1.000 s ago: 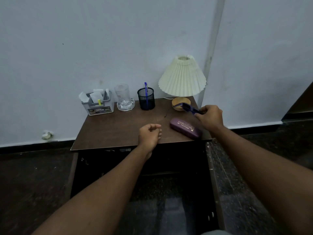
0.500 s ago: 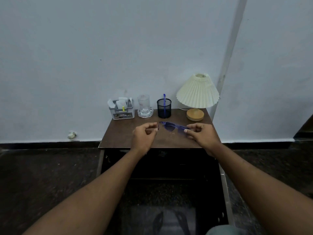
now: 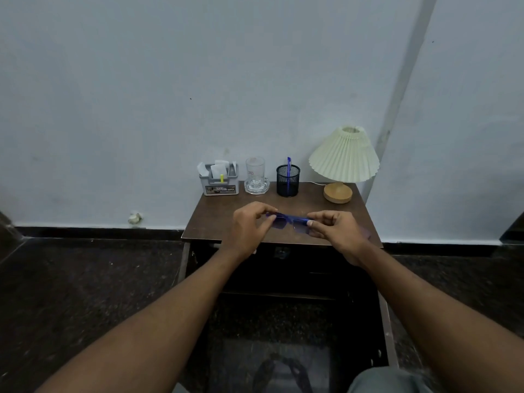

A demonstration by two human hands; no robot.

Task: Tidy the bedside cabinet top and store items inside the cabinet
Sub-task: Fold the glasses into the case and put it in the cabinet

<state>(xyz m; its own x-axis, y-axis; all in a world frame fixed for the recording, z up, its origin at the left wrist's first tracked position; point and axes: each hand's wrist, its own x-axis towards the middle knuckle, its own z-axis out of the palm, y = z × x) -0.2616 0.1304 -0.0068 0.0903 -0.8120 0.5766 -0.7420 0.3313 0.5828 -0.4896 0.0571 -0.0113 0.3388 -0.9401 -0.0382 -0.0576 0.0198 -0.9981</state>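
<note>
Glasses [image 3: 287,221], blue, held level just above the front half of the counter [image 3: 218,222]. Left grip [image 3: 249,225] clamped on one end by thumb and fingers, right grip [image 3: 334,229] clamped on the other. Along the back edge: grey box [image 3: 219,181], glass mug [image 3: 256,175], pen cup [image 3: 287,181], lamp [image 3: 344,154].

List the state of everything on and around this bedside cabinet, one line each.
Blue glasses, held between both hands.
Left hand, pinching one end.
Right hand, pinching the other end.
Lamp, upright, unlit.
Glass mug, upright, looks empty.
Mesh pen cup, upright, holds one blue pen.
Grey organiser, upright, papers inside.
Cabinet, front open.
</note>
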